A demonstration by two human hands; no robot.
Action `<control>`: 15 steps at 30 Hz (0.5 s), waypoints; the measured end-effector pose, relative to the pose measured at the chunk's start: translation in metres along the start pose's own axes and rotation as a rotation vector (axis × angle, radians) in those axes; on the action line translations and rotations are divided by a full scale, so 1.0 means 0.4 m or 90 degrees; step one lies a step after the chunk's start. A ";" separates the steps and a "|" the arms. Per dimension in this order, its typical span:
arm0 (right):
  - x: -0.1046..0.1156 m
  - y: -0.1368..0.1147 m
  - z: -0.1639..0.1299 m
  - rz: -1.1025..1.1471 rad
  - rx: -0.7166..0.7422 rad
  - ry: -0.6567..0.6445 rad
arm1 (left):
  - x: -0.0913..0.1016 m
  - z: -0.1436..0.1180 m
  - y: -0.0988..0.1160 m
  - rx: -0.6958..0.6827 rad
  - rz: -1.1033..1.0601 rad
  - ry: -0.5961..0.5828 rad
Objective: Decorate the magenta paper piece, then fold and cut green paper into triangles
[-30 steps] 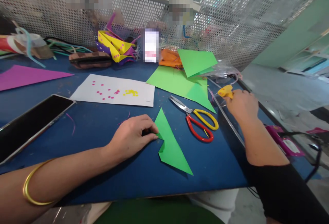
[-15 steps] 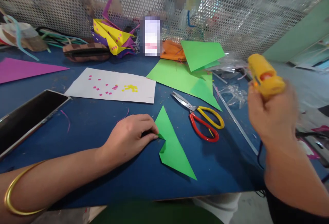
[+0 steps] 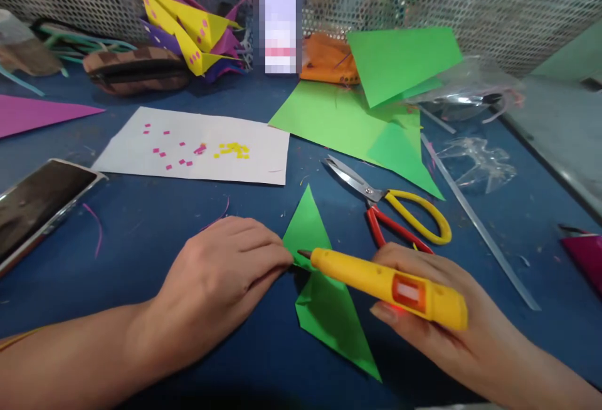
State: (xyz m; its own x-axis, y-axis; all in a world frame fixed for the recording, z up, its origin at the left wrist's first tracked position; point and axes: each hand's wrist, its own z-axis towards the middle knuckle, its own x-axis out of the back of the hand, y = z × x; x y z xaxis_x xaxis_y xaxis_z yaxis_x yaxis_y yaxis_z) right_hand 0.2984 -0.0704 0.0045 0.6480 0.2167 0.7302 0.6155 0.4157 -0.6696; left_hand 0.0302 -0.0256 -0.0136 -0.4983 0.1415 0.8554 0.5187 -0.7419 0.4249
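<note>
My left hand pinches the left edge of a folded green paper piece on the blue table. In my right hand is a yellow hot glue gun, its dark nozzle pointing left over the paper's fold, close to my left fingertips. Whether the nozzle touches the paper I cannot tell. Scissors with one red and one yellow handle lie just beyond the glue gun, the red handle partly hidden by my right hand.
A white sheet bears small pink and yellow bits. Behind the scissors lie light green sheets and a clear glue stick. A dark phone is at left; a lit phone stands at the back beside yellow folded paper.
My right hand has brought the glue gun from the upper right down and left to the green paper. My left hand keeps its pinch. The view has tilted down and moved closer.
</note>
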 end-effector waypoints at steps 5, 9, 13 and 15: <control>-0.004 0.009 -0.008 -0.010 0.032 -0.003 | -0.006 -0.007 -0.002 0.009 0.007 -0.003; -0.013 0.015 -0.009 0.007 0.036 -0.009 | -0.011 -0.010 -0.003 0.031 -0.008 -0.005; -0.019 0.017 -0.010 -0.007 0.029 -0.021 | -0.009 -0.009 -0.001 0.032 -0.006 -0.009; -0.021 0.018 -0.011 -0.014 0.026 -0.032 | -0.009 -0.008 -0.001 0.039 -0.008 -0.007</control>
State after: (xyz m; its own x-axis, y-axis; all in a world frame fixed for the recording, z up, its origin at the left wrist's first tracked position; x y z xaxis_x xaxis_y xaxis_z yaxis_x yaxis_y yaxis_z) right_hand 0.2993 -0.0730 -0.0071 0.6110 0.2510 0.7507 0.6097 0.4557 -0.6486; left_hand 0.0293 -0.0279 -0.0178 -0.4980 0.1579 0.8527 0.5537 -0.6988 0.4528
